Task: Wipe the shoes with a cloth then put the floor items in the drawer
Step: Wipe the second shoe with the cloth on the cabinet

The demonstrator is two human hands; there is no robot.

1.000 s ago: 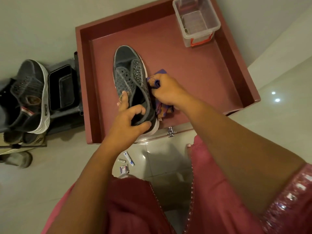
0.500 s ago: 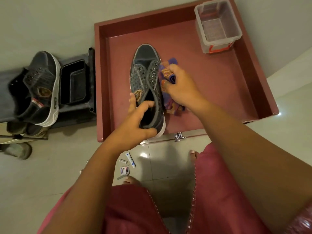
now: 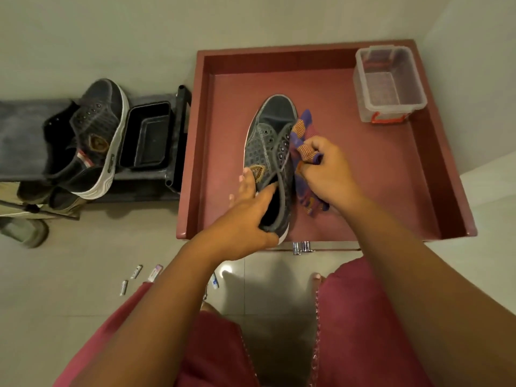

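A dark grey sneaker (image 3: 269, 141) with a white sole is held over the open red drawer (image 3: 391, 174), toe pointing away. My left hand (image 3: 247, 219) grips its heel and opening. My right hand (image 3: 325, 170) is closed on a purple and orange cloth (image 3: 303, 135), pressed against the shoe's right side. The matching sneaker (image 3: 95, 135) rests on a dark rack at the left. Several small items (image 3: 136, 272) lie on the floor tiles near my feet.
A clear plastic box (image 3: 388, 82) with red clips stands in the drawer's far right corner. A black tray (image 3: 146, 135) sits on the rack beside the second sneaker. Other shoes (image 3: 25, 230) lie below the rack. A metal handle (image 3: 301, 247) marks the drawer's front edge.
My right hand has rubbed the cloth forward and back along the shoe's right side. The view has shifted, so drawer and rack appear further right. My left hand keeps its hold on the heel.
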